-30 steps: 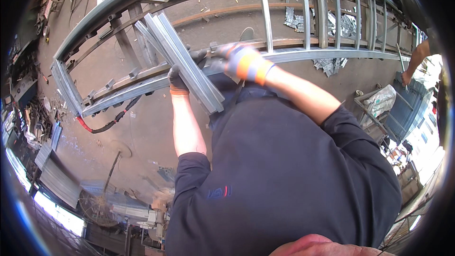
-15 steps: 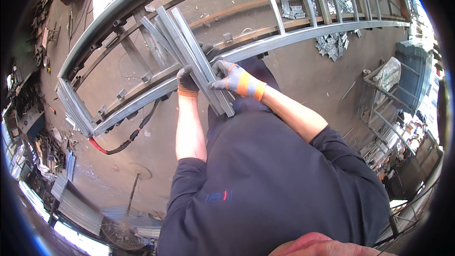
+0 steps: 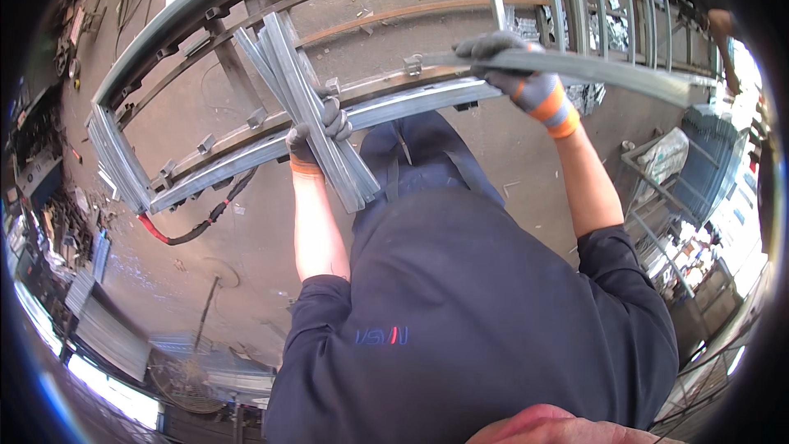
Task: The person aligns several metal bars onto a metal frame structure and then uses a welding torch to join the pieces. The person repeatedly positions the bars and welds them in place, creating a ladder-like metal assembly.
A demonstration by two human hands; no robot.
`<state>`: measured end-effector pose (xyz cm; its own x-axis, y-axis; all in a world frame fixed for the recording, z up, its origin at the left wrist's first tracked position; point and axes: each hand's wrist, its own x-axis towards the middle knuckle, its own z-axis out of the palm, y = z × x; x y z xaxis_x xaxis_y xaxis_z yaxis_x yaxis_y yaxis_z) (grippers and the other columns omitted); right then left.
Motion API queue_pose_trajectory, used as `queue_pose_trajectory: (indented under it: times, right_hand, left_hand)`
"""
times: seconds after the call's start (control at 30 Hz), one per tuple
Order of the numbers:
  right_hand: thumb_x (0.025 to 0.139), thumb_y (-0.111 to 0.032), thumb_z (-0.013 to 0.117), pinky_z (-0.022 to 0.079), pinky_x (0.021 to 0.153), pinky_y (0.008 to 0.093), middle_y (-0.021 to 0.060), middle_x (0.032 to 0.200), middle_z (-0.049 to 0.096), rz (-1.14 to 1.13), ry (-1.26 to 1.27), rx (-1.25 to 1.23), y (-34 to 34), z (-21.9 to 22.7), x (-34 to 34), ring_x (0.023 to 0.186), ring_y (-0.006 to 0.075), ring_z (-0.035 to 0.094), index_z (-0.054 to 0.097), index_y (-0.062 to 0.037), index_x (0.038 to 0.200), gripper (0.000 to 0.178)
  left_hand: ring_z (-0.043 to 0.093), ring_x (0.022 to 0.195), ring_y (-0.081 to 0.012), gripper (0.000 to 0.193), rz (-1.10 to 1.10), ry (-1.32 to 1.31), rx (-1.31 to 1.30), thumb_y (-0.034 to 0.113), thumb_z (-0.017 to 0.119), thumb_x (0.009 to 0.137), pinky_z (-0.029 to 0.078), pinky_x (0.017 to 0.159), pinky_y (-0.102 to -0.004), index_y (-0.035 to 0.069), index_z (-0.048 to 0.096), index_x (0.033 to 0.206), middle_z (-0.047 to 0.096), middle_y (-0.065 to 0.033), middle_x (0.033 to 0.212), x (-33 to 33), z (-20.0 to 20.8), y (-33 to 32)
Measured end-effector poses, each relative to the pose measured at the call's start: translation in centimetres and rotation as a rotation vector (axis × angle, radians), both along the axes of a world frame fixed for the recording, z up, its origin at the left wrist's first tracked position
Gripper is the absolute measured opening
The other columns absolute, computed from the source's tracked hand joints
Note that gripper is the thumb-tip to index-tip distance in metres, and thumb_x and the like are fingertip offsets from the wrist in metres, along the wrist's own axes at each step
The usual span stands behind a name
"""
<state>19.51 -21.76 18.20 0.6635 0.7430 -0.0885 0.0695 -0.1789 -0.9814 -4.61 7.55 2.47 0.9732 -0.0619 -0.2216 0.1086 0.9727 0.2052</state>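
My left hand (image 3: pixel 319 135), in a grey and orange work glove, is wrapped round a bundle of grey metal bars (image 3: pixel 296 86). Their near ends slant down toward my waist, and their far ends lie over the long metal frame (image 3: pixel 427 99). Out to the right, my right hand (image 3: pixel 522 74), gloved the same way, grips a single metal bar (image 3: pixel 608 68). That bar is held roughly level above the frame's near rail, apart from the bundle, with its right part blurred.
Several crossbars (image 3: pixel 556 2) span the frame's right half. A bundle of bars (image 3: pixel 119 160) lies across its left end. A black and red cable (image 3: pixel 197 238) hangs from the near left corner. At the right stands a metal rack (image 3: pixel 657 189) beside stacked sheets (image 3: pixel 708 156). Another person's arm (image 3: pixel 725 49) shows at far right.
My right hand has left the bundle and swung out to the right, taking one bar with it. The left hand keeps the rest of the bars and has shifted slightly.
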Motion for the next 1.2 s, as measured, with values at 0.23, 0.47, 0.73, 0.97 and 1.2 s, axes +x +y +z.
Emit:
queue_pose_trajectory:
  times: [0.23, 0.47, 0.73, 0.97, 1.2]
  right_hand:
    - [0.093, -0.007, 0.072, 0.058, 0.092, 0.034, 0.0086, 0.116, 0.077, 0.085, -0.014, -0.198, 1.1, -5.5, -2.0, 0.104, 0.0226, 0.074, 0.074, -0.006, 0.12, 0.028]
    - [0.093, -0.01, 0.076, 0.059, 0.091, 0.0356, 0.0088, 0.118, 0.077, 0.222, -0.211, -0.166, 1.9, -5.3, -0.9, 0.104, 0.0249, 0.075, 0.075, -0.0066, 0.118, 0.026]
    - [0.089, -0.007, 0.08, 0.059, 0.084, 0.0335, 0.0123, 0.119, 0.073, 0.217, 0.026, 0.05, 3.4, 1.1, -6.1, 0.1, 0.0205, 0.072, 0.069, -0.001, 0.112, 0.026]
    - [0.079, 0.001, 0.084, 0.056, 0.097, 0.0416, 0.0162, 0.112, 0.073, -0.095, -0.409, -0.087, 0.6, -2.2, -16.7, 0.115, 0.0359, 0.071, 0.065, -0.0013, 0.098, 0.027]
    - [0.081, -0.002, 0.077, 0.054, 0.104, 0.0488, 0.0196, 0.128, 0.069, 0.1, -0.72, -0.295, -3.2, -5.2, -22.3, 0.13, 0.0401, 0.062, 0.065, -0.0033, 0.098, 0.02]
  left_hand:
    - [0.049, 0.068, -0.0134, 0.086, 0.047, -0.032, -0.009, 0.04, 0.089, 0.072, 0.043, 0.064, -0.0318, 0.007, 0.054, 0.144, 0.047, -0.0009, 0.085, -0.4, -0.2, 0.0]
    - [0.05, 0.07, -0.0147, 0.092, -0.025, -0.097, 0.022, 0.045, 0.091, 0.072, 0.044, 0.067, -0.0326, 0.006, 0.051, 0.145, 0.047, -0.0008, 0.084, -0.4, 0.0, 0.3]
    - [0.051, 0.079, -0.0158, 0.094, -0.055, -0.148, 0.01, 0.046, 0.091, 0.073, 0.044, 0.073, -0.0335, 0.006, 0.051, 0.147, 0.046, 0.0002, 0.086, -0.8, -0.3, 0.7]
    - [0.048, 0.08, -0.0124, 0.084, -0.105, -0.117, -0.055, 0.042, 0.087, 0.081, 0.039, 0.075, -0.0301, 0.004, 0.05, 0.146, 0.045, 0.0025, 0.088, -1.0, -3.3, 1.3]
    - [0.064, 0.086, -0.0236, 0.057, -0.027, 0.129, 0.012, 0.024, 0.073, 0.092, 0.054, 0.082, -0.0436, -0.001, 0.056, 0.141, 0.064, -0.0079, 0.096, -3.3, -4.7, 0.7]
